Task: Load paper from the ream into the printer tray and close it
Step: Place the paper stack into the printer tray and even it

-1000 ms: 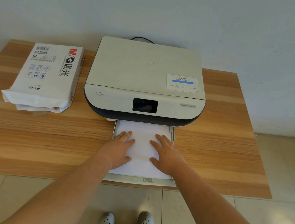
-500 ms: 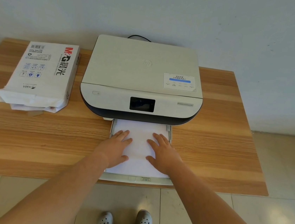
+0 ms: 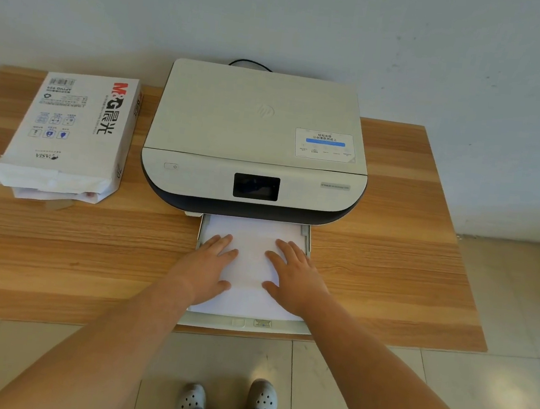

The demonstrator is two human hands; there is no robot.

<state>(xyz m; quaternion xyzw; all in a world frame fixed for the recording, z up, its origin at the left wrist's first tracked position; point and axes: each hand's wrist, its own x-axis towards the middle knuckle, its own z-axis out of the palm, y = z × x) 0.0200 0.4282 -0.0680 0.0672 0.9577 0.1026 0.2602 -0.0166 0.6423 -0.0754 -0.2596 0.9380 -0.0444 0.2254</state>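
Note:
A white-and-dark printer point(image 3: 255, 142) stands at the middle of the wooden table point(image 3: 389, 268). Its paper tray point(image 3: 245, 323) is pulled out toward me, reaching the table's front edge. A stack of white paper point(image 3: 253, 236) lies in the tray. My left hand point(image 3: 209, 266) and my right hand point(image 3: 295, 276) rest flat on the paper, palms down, fingers spread and pointing at the printer. Left of the printer lies the opened paper ream point(image 3: 68, 134), its torn end facing me.
A black cable point(image 3: 249, 63) runs behind the printer along the white wall. The table's right edge ends near a tiled floor point(image 3: 494, 381). My feet in grey clogs point(image 3: 226, 397) stand below the table's front edge.
Both hands stay flat on the paper in the tray. The view has shifted slightly; nothing else has visibly moved.

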